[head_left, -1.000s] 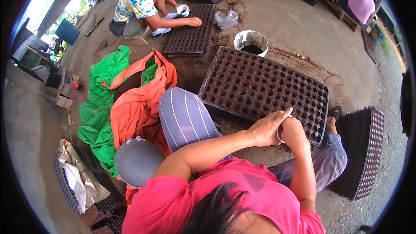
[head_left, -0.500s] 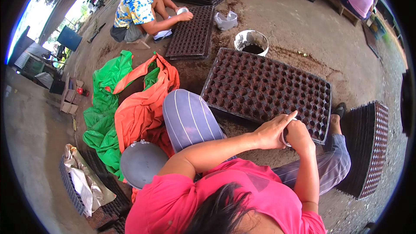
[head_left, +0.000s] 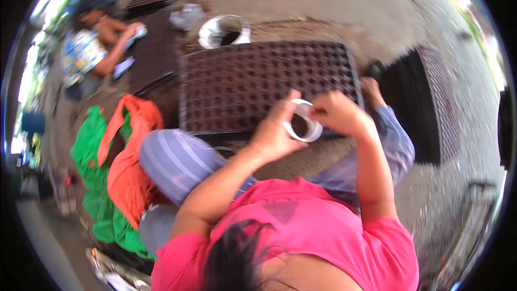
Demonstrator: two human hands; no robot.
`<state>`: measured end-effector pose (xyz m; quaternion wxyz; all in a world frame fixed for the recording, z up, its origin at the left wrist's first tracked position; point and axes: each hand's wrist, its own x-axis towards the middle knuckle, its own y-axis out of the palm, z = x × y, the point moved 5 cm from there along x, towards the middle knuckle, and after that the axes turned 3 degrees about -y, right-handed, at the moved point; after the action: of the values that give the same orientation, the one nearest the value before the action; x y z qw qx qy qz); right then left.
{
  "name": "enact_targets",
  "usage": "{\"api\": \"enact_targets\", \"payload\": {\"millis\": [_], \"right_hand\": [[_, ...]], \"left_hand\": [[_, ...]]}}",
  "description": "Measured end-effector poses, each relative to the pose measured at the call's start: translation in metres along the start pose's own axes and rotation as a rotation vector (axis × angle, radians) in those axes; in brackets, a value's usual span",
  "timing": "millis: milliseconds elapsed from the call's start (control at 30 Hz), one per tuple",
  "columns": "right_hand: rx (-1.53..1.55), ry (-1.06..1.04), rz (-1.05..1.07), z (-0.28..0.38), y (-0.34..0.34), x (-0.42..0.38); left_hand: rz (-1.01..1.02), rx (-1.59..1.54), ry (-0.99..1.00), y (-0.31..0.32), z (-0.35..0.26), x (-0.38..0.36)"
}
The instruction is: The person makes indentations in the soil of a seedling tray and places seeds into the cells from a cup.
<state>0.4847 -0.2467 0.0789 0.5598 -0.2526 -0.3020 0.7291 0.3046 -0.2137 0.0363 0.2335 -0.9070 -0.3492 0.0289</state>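
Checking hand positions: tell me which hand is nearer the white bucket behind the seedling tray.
Left. The left hand holds the small white cup on the side toward the white bucket; the right hand sits farther off, across the cup.

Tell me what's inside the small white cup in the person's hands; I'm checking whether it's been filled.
The small white cup, held by the left hand and right hand, shows something dark inside. Blur hides what it is, and the cup's bottom is out of sight.

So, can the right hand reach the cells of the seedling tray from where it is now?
Probably yes. The right hand is at the near edge of the seedling tray, beside the small white cup held in the left hand; nothing lies between.
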Motion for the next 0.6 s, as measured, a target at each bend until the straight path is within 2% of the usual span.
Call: {"api": "enact_targets", "payload": {"millis": [33,67,167,233,300,367,600], "right_hand": [[0.037,-0.001,-0.048,-0.012,-0.02,-0.001],[0.078,0.229,-0.021,-0.038,-0.038,0.001],[-0.041,0.333,-0.238,-0.112,-0.094,0.012],[-0.073,0.435,-0.327,-0.174,-0.12,0.03],[-0.12,0.474,-0.358,-0.221,-0.132,0.049],[-0.041,0.505,-0.482,-0.256,-0.14,0.062],[-0.302,0.581,-0.19,-0.281,-0.127,0.096]], "left_hand": [[-0.014,-0.018,-0.014,-0.003,0.002,0.002],[-0.048,-0.014,-0.01,-0.007,0.001,0.003],[-0.079,-0.139,-0.047,-0.017,-0.001,0.008],[-0.149,0.028,0.0,-0.026,0.006,0.012],[-0.157,0.024,-0.07,-0.033,0.012,0.014],[-0.162,0.083,-0.073,-0.038,0.018,0.015],[-0.155,0.077,-0.113,-0.043,0.025,0.022]]}}
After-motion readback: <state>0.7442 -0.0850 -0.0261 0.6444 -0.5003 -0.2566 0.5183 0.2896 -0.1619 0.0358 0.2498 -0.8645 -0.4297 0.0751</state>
